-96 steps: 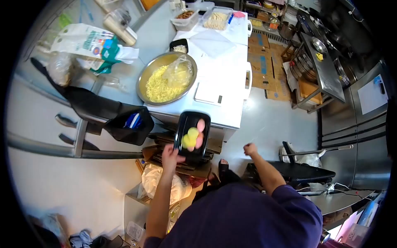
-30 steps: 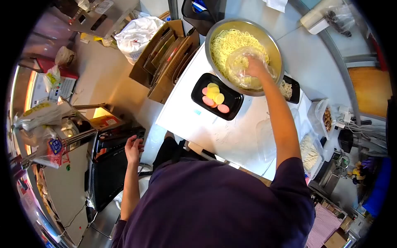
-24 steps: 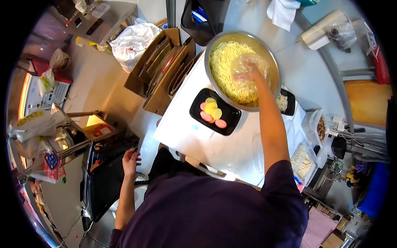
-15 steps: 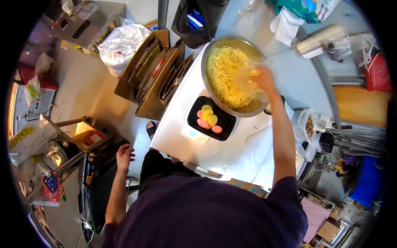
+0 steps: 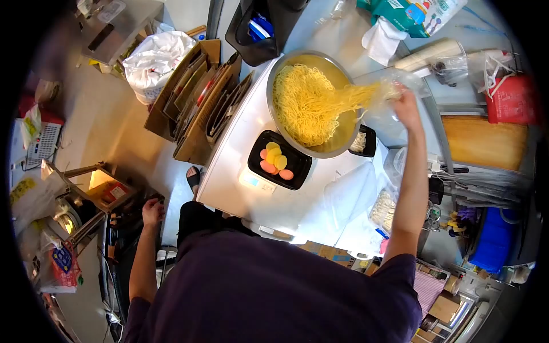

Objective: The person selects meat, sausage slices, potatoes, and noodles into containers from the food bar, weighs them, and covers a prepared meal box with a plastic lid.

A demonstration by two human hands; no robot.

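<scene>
A wide steel bowl (image 5: 342,140) on the white counter holds a heap of yellow noodles (image 5: 304,108). My right hand (image 5: 405,103), beyond the bowl's right rim, grips a bunch of noodles through a clear plastic bag; the strands stretch back to the heap. Below the bowl, a black tray (image 5: 297,160) with yellow and pink round slices rests on a small white scale (image 5: 255,182). My left hand (image 5: 153,211) hangs low at the left, away from the counter, fingers curled, with nothing visible in it.
Folded cardboard stands in a box (image 5: 166,123) left of the counter, beside a white bag (image 5: 154,63). A small black container (image 5: 369,140) sits right of the bowl. Behind are a black holder (image 5: 243,46), a teal package (image 5: 400,20) and a red bag (image 5: 512,100).
My right hand has moved out of the bowl to the right, drawing noodles into a long strand. My left hand's fingers have curled in. The tray went from my left hand onto the scale.
</scene>
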